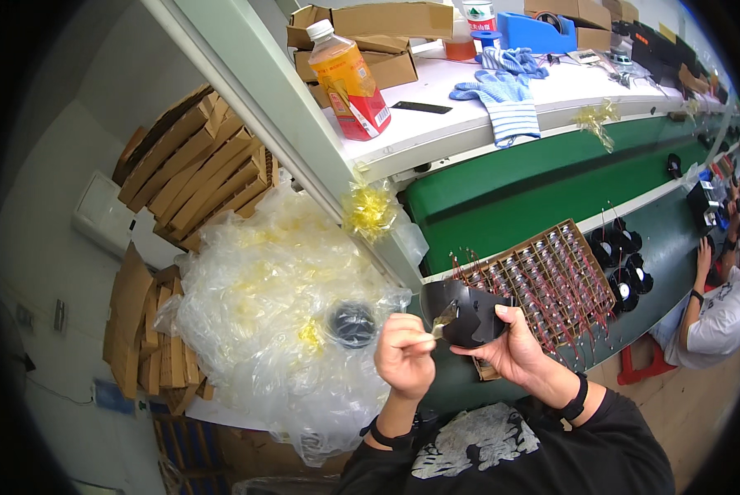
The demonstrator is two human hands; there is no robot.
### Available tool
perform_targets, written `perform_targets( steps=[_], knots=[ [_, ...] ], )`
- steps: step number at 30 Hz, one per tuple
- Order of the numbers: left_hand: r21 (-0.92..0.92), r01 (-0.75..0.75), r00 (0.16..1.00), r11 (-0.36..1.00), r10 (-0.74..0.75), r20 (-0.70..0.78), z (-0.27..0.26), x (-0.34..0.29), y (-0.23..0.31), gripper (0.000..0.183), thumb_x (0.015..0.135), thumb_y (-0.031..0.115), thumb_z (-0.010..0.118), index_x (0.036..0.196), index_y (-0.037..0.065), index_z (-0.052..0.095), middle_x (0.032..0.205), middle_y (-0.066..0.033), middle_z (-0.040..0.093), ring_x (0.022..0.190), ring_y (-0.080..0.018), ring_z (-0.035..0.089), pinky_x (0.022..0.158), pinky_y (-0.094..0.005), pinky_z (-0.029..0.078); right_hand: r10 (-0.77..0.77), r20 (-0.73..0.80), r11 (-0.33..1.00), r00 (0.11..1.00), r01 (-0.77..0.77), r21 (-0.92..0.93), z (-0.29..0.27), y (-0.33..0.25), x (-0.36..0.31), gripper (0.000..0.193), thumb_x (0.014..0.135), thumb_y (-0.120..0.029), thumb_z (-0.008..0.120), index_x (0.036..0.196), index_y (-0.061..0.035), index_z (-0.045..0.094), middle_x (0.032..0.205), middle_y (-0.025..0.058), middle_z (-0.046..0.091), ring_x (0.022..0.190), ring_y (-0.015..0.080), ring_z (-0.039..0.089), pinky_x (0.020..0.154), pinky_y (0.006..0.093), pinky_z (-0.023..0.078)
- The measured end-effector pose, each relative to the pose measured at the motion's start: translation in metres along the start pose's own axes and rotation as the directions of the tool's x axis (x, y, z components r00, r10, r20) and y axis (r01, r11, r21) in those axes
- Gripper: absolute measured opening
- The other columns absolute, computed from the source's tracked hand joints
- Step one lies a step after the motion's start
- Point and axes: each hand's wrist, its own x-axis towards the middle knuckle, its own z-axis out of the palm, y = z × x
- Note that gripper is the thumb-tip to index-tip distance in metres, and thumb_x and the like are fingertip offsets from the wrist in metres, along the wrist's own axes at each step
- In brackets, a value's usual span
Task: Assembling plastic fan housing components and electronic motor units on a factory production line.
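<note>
My right hand (514, 351) grips a black curved shell (473, 318) of thin plastic by its right side, thumb on top. Close to the shell's left edge, my left hand (405, 356) is closed in a pinch. At its fingertips is a small shiny, yellowish strip (444, 320) that touches or lies just in front of the shell; which of these I cannot tell. Behind the shell, a cardboard tray (543, 289) with dividers holds rows of small metallic parts with red wires. To its right stand several round black parts (626, 268) with wires.
Left of the bench is a big heap of clear plastic bags (254, 305), with folded cardboard (197, 165) behind. A green conveyor belt (485, 186) runs beyond the tray. The shelf above holds a juice bottle (349, 82) and striped gloves (506, 103). Another person (716, 313) sits far right.
</note>
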Motion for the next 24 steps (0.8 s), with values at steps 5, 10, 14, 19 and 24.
perform_targets(
  steps=[5,10,14,19,24],
  knots=[
    [-0.318,0.273,0.954,0.908,-0.297,-0.031,0.007,0.003,-0.006,0.028,0.088,0.023,0.064,0.079,0.005,0.045,0.073,-0.0038,0.045,0.066,-0.014,0.042,0.058,-0.0261,0.034,-0.034,-0.039,0.999,0.999,0.034,0.001,-0.003,-0.002,0.015,0.046,0.091,-0.027,0.046,0.126,0.0025,0.042,0.125,0.0203,0.05,0.114,0.0336,0.053,0.093,0.0538,0.048],
    [-0.443,0.307,0.933,0.842,-0.357,-0.033,-0.003,0.023,-0.002,0.028,0.091,0.029,0.06,0.086,0.005,0.047,0.076,-0.0008,0.042,0.067,-0.011,0.038,0.058,-0.0228,0.03,-0.318,-0.334,0.932,0.887,0.357,0.06,-0.075,-0.042,0.058,0.045,0.093,-0.03,0.047,0.125,0.0006,0.04,0.126,0.0165,0.048,0.115,0.0319,0.05,0.097,0.0491,0.046],
    [-0.373,0.458,0.864,0.807,-0.503,-0.027,-0.007,0.038,-0.055,0.025,0.09,0.021,0.062,0.101,0.002,0.052,0.084,-0.002,0.048,0.074,-0.0112,0.044,0.065,-0.0213,0.035,-0.263,-0.208,0.964,0.942,0.265,-0.018,-0.077,-0.051,0.045,0.046,0.093,-0.027,0.047,0.128,0.001,0.038,0.126,0.018,0.048,0.117,0.0311,0.049,0.095,0.0492,0.048],
    [0.213,0.327,0.944,0.921,-0.311,-0.109,-0.001,0.064,-0.095,0.025,0.083,0.001,0.066,0.107,0.001,0.056,0.097,-0.0056,0.052,0.086,-0.0141,0.052,0.079,-0.0248,0.042,-0.057,-0.194,0.997,0.979,0.064,0.03,-0.076,-0.041,0.048,0.04,0.093,-0.019,0.047,0.126,0.0015,0.038,0.125,0.0192,0.048,0.114,0.0343,0.052,0.09,0.0559,0.05],
    [0.939,-0.272,0.949,0.209,0.217,0.227,-0.018,0.059,-0.135,0.035,0.094,0.027,0.053,0.117,0.001,0.058,0.11,-0.0125,0.051,0.106,-0.0295,0.042,0.09,-0.0392,0.036,-0.043,-0.199,0.998,0.979,0.053,0.046,-0.088,-0.058,0.066,0.036,0.093,-0.015,0.047,0.124,0.001,0.038,0.124,0.0186,0.047,0.112,0.0349,0.053,0.088,0.0563,0.051]
  ],
)
